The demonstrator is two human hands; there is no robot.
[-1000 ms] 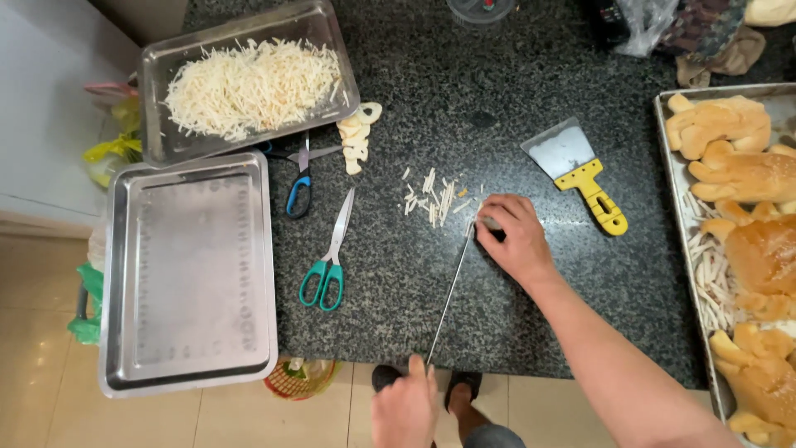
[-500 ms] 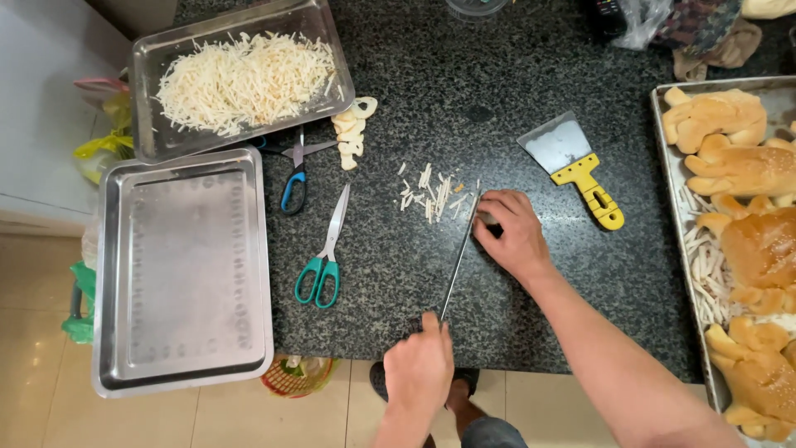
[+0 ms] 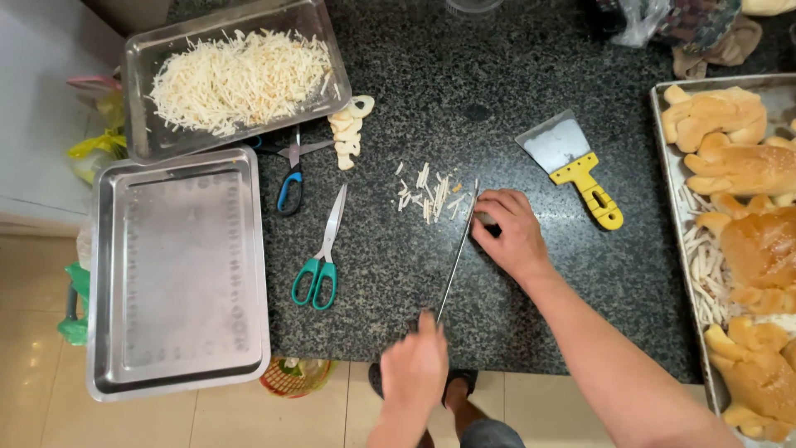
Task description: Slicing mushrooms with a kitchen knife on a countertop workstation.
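Left hand at 6 o'clock, grip clamped on knife handle; a second ago it sat lower, near counter edge, now moved up.

Blade runs diagonal toward 12, edge down beside right hand. Right hand's fingers curled, pinning small piece at blade; piece itself mostly hidden.

Cut strips just at 11 o'clock of right hand, pile unchanged.

Judgement: slicing under way.

Green scissors, blue scissors, scraper lie untouched.
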